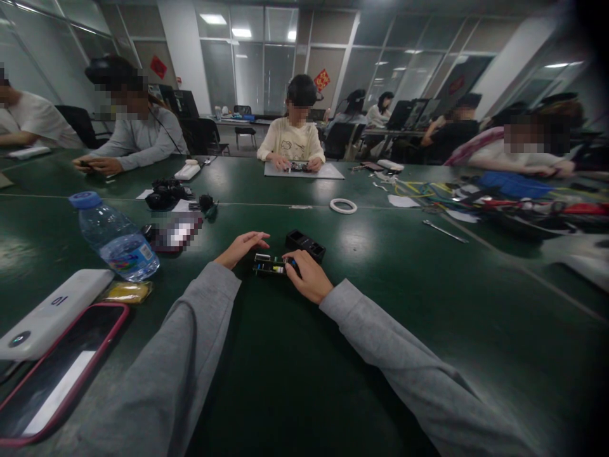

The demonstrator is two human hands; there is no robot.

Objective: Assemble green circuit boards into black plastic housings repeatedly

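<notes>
A small dark circuit board (270, 266) with white, blue and yellow parts lies on the green table in front of me. My right hand (308, 277) is closed on its right end, with thumb and fingers partly covering it. Just past the board's left end, my left hand (243, 249) is open, fingers stretched to the right, and holds nothing. Whether its fingertips touch the board, I cannot tell. A black plastic casing (304, 244) with openings in its top sits right behind my right hand, its near side partly hidden by the fingers.
To my left are a water bottle (117, 241), a yellow packet (127, 292), a white power bank (52, 311) and a red-edged phone (61, 374). A tape roll (343, 206), tweezers (445, 231) and tangled cables (504, 197) lie farther right. Several people sit around the table.
</notes>
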